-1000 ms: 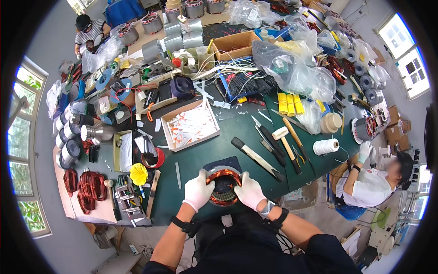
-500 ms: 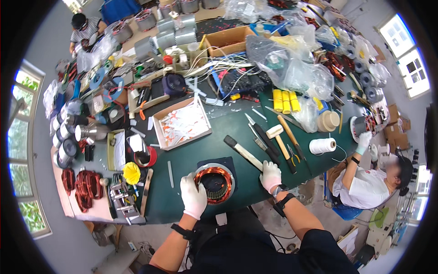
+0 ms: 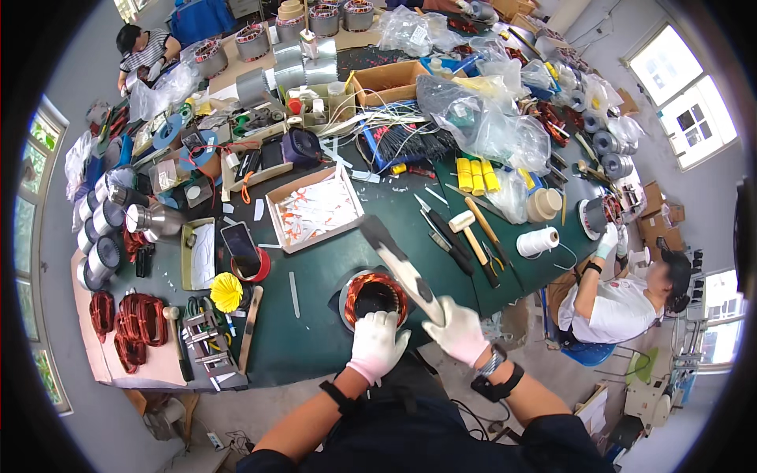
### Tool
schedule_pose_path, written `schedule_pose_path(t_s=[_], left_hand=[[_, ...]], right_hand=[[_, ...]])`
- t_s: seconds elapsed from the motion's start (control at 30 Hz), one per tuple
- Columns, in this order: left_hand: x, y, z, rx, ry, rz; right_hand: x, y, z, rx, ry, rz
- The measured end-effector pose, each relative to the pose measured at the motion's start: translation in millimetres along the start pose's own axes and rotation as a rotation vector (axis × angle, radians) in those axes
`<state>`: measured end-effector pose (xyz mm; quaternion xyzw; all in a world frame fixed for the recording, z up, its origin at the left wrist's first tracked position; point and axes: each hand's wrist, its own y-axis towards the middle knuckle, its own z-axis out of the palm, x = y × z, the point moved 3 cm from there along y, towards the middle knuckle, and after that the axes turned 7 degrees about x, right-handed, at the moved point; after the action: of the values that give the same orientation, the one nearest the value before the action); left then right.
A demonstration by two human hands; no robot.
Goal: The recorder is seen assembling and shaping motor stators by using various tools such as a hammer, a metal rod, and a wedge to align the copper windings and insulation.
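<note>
A round motor stator [image 3: 344,303] with a ring of copper windings sits on a dark pad at the table's near edge. Over its near rim curl the fingers of my left hand [image 3: 377,344], hiding part of the opening. My right hand [image 3: 457,329] is closed round the lower end of a hammer [image 3: 408,276] with a pale, worn handle and a dark head. The hammer slants up and left, its head raised above the far right side of the stator and slightly blurred.
Right of the stator lie a white-headed mallet [image 3: 469,236], pliers [image 3: 495,258] and a thread spool [image 3: 538,242]. A box of paper strips [image 3: 315,209] stands beyond. Copper coils [image 3: 142,327] and a phone [image 3: 240,248] are left. A co-worker [image 3: 611,296] sits at right.
My left hand has shifted from the stator's left side to its near rim. My right hand has lifted the hammer and swung it leftward over the stator. The view has shifted slightly.
</note>
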<state>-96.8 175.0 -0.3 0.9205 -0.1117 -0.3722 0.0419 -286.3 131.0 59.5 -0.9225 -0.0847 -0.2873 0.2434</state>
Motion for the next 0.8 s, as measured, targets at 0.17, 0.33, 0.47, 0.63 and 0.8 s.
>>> schedule_pose_path(t_s=[0.17,0.33,0.47,0.63,0.8], left_hand=[[28,-11,2,0.068,0.191,0.191],[35,5,-7,0.187,0.12,0.377],[16,-6,-10,0.062,0.12,0.219],[29,-1,4,0.091,0.2,0.334],[48,7,-16,0.252,0.158,0.408]], right_hand=[[92,-23,-48,-0.367,0.123,-0.322],[-4,-13,46,-0.098,-0.103,0.099],[54,-19,13,-0.345,0.085,-0.062],[-26,-27,63,-0.055,-0.093,0.095],[32,-26,-6,-0.27,-0.014,-0.041]])
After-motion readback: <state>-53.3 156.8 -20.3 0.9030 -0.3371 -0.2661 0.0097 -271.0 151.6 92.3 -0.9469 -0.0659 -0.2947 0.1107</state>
